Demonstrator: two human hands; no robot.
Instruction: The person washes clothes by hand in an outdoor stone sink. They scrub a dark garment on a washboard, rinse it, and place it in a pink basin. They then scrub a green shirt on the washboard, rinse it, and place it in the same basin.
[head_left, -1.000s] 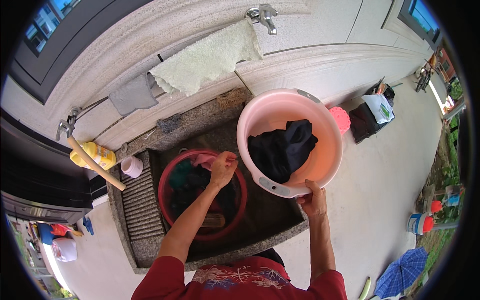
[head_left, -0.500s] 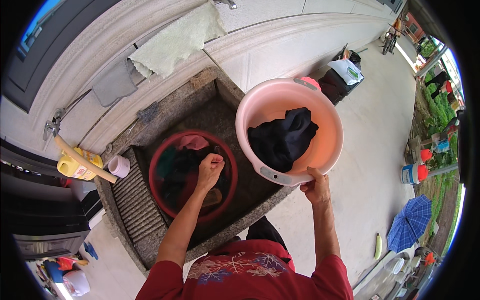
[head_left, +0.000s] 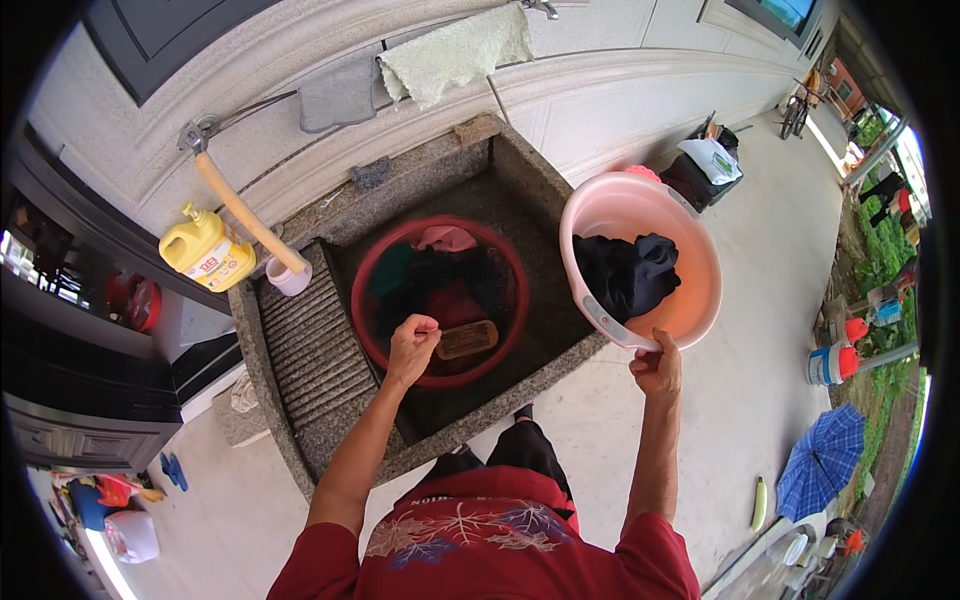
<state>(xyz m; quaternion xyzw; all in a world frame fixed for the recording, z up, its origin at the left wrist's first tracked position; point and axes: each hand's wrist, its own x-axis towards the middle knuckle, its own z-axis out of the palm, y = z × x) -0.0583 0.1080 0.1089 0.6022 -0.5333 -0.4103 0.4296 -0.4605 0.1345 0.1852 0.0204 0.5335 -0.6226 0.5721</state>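
Observation:
My right hand [head_left: 657, 365] is closed on the near rim of a pink basin [head_left: 708, 262], thumb over the edge. Inside the basin a bunched dark garment [head_left: 640, 275] lies against its left side. The basin is beside the right end of a stone sink [head_left: 545, 375]. Over the near left rim of a red basin [head_left: 362, 312] in that sink is my left hand [head_left: 413, 345], its fingers curled together with nothing visible in them. Dark clothes [head_left: 440, 285], a pink cloth [head_left: 446, 238] and a scrub brush [head_left: 467, 340] are in the red basin.
A ribbed washboard [head_left: 315, 345] forms the sink's left part. On its far corner stand a white cup [head_left: 288, 275] and a yellow jug [head_left: 207, 250], below a tap hose [head_left: 245, 210]. Cloths [head_left: 460, 55] hang along the wall. A blue umbrella [head_left: 820, 462] lies at right.
The pink basin has moved right, away from the red basin, with my right hand still on its rim. My left hand has drawn back toward the red basin's near left rim, uncovering the brush.

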